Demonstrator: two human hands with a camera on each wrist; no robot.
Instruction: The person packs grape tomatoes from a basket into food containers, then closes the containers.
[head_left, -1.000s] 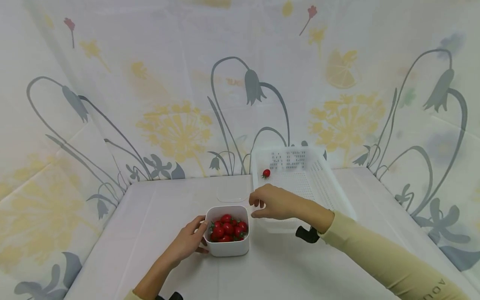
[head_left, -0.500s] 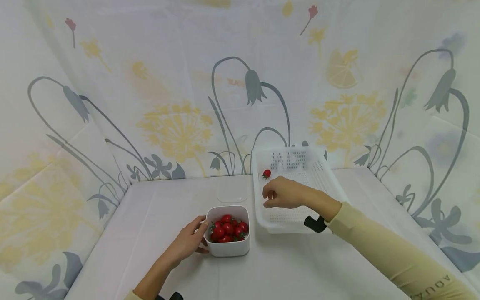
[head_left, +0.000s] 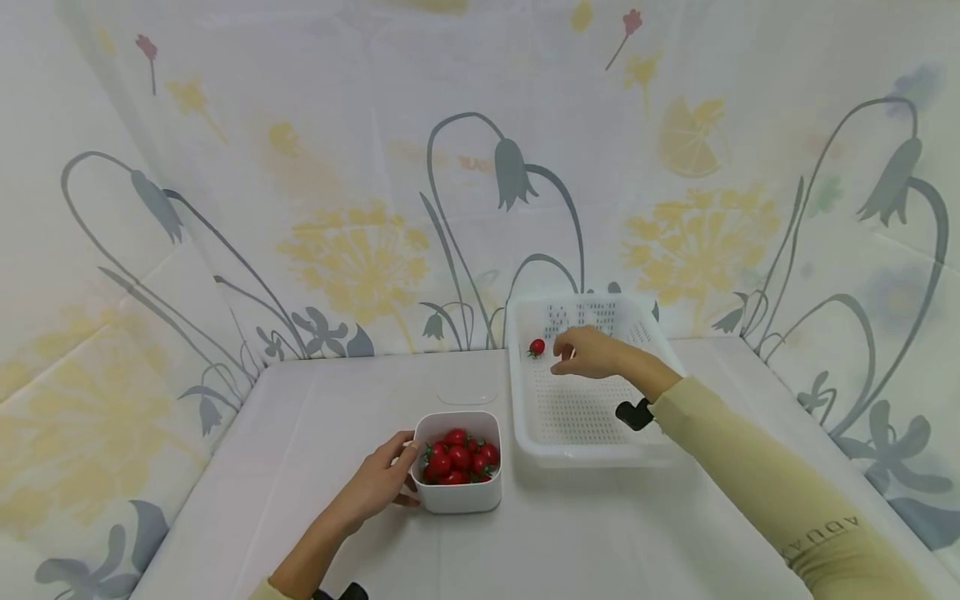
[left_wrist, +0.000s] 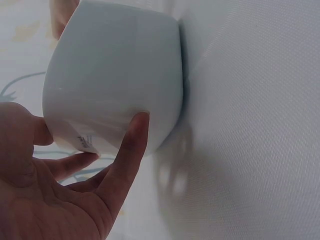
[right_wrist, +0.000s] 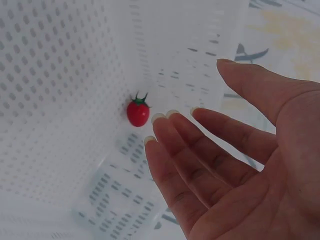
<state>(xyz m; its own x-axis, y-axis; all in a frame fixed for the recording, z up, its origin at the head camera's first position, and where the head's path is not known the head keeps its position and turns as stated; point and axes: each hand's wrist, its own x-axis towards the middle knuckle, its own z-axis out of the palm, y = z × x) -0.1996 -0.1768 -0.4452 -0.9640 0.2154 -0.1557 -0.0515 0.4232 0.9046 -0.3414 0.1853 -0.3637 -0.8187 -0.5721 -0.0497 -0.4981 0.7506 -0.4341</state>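
Observation:
A white square container (head_left: 459, 498) full of red cherry tomatoes (head_left: 459, 457) stands on the table. My left hand (head_left: 378, 477) rests against its left side; in the left wrist view, spread fingers (left_wrist: 129, 155) touch the outer wall, with the thumb near the rim. My right hand (head_left: 592, 352) is over the white perforated basket (head_left: 573, 452), holding nothing. One cherry tomato (head_left: 537, 347) lies in the basket's far left corner, just left of the right fingertips. In the right wrist view that tomato (right_wrist: 138, 111) has a green calyx, and the thumb and fingers are spread apart near it.
A clear flat lid-like piece (head_left: 467, 388) lies behind the container. The basket's raised walls surround the right hand's place. A patterned cloth backdrop (head_left: 367, 275) closes off the back and sides of the white-covered table (head_left: 322, 417).
My right hand has moved from beside the container, rightward and away over the basket, toward the lone cherry tomato. My left hand and the container have stayed put.

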